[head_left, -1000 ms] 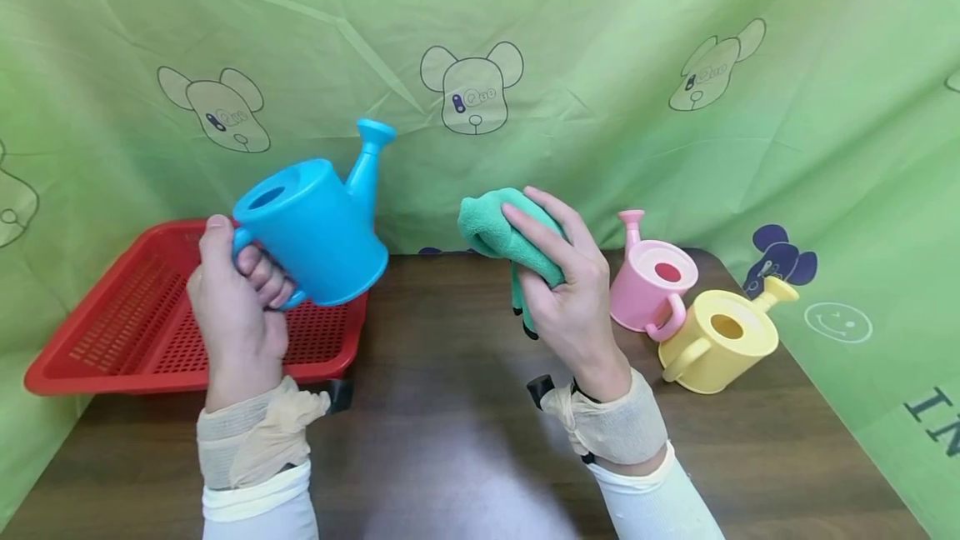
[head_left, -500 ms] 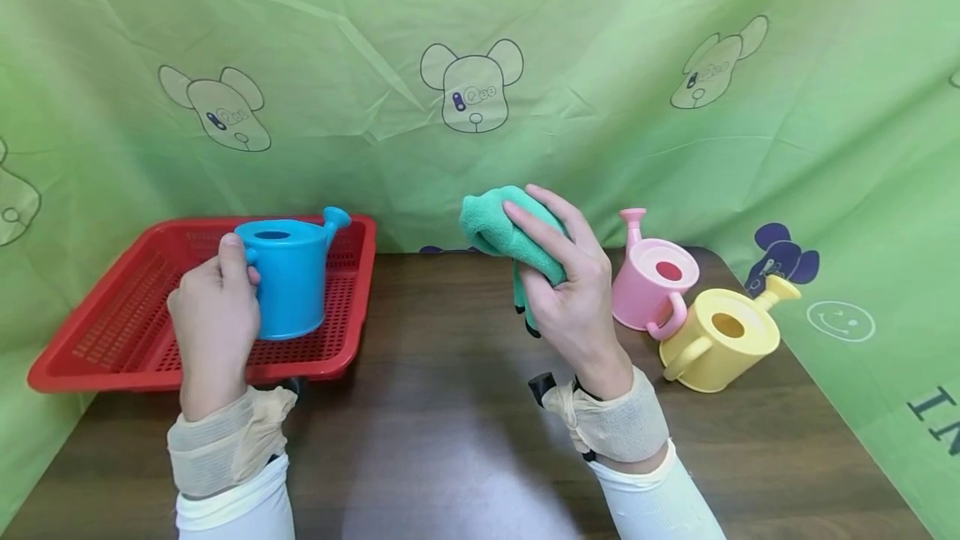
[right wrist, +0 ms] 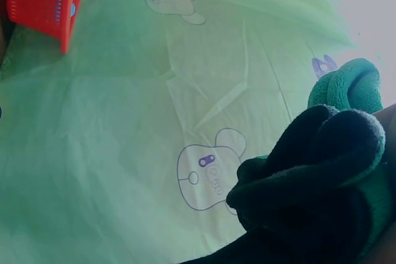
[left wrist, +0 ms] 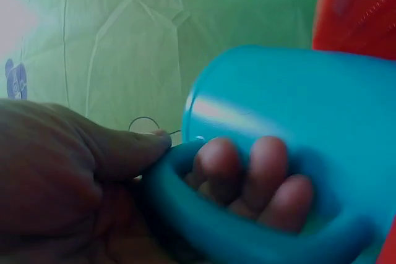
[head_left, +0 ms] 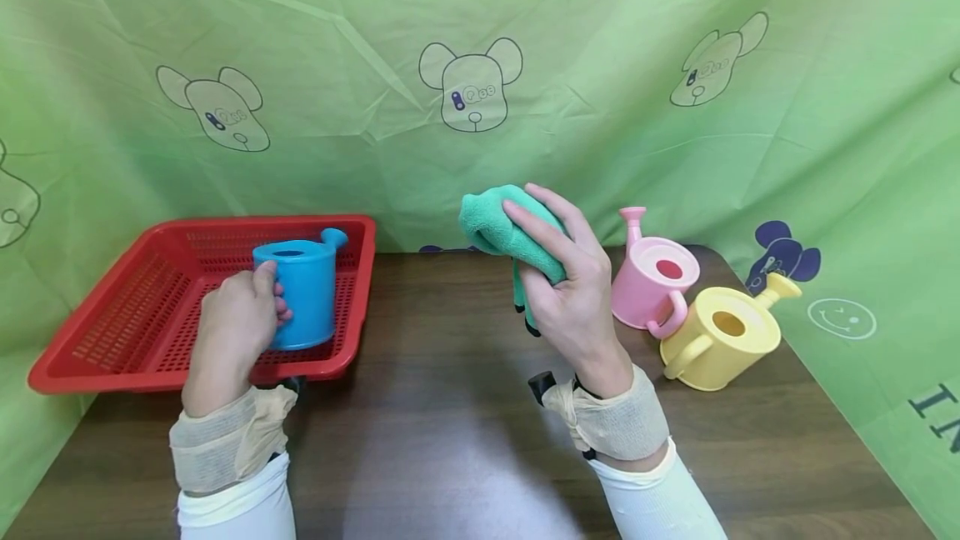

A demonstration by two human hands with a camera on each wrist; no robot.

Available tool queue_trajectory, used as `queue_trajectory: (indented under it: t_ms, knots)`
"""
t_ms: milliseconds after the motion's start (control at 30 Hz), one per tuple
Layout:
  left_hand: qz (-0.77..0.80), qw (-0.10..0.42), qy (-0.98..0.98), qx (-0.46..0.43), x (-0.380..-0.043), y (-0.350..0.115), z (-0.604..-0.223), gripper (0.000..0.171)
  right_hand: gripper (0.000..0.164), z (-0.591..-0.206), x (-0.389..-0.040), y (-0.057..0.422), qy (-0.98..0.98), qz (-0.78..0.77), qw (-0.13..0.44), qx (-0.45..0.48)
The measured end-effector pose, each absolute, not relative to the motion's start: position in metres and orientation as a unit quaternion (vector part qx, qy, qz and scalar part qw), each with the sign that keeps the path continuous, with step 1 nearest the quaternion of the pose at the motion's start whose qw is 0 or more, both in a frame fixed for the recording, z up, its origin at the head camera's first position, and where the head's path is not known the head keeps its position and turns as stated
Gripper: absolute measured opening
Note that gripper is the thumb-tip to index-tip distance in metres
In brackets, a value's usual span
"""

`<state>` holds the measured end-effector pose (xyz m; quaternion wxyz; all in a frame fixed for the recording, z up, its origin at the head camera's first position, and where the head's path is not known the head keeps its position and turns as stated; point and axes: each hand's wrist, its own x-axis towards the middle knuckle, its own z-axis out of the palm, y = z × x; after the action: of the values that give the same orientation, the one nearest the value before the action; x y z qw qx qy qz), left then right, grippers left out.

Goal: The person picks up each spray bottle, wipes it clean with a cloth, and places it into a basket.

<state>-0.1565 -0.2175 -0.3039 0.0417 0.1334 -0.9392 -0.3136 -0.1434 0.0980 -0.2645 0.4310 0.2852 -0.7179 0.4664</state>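
Blue watering can (head_left: 309, 304) at the right end of the red basket (head_left: 112, 383)

The left hand (head_left: 232, 319) curls its fingers round the can's handle (left wrist: 204, 221); I can't tell whether its base meets the mesh. The right hand (head_left: 573, 290) grips a green cloth (head_left: 497, 223) above the table (head_left: 435, 407). The basket's near rim (head_left: 322, 370) crosses just in front of the can. Rightward, a pink watering can (head_left: 636, 294) and a yellow watering can (head_left: 729, 362) stand close together. The cans look smooth and round-sided, the cloth fuzzy and folded
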Motion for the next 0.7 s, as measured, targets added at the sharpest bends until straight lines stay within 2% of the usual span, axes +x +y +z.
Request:
queue_trajectory:
  t_ms: [300,467,700]
  knots:
    - [-0.308,-0.049,-0.949,0.053,-0.1563,-0.2201,-0.3039,0.058,0.041,-0.2642,-0.1432,0.0975,-0.72,0.464,0.431,0.286]
    - [-0.289,-0.037,-0.956,0.039,-0.1548,-0.2204,-0.3037,0.049,0.041,-0.264,-0.1432,0.0972,-0.718,0.466,0.429,0.289]
    - [-0.27,-0.044,-0.961,0.038,-0.1549,-0.2198,-0.3035,0.067,0.04,-0.2644,-0.1433,0.0967,-0.719,0.466,0.427,0.289]
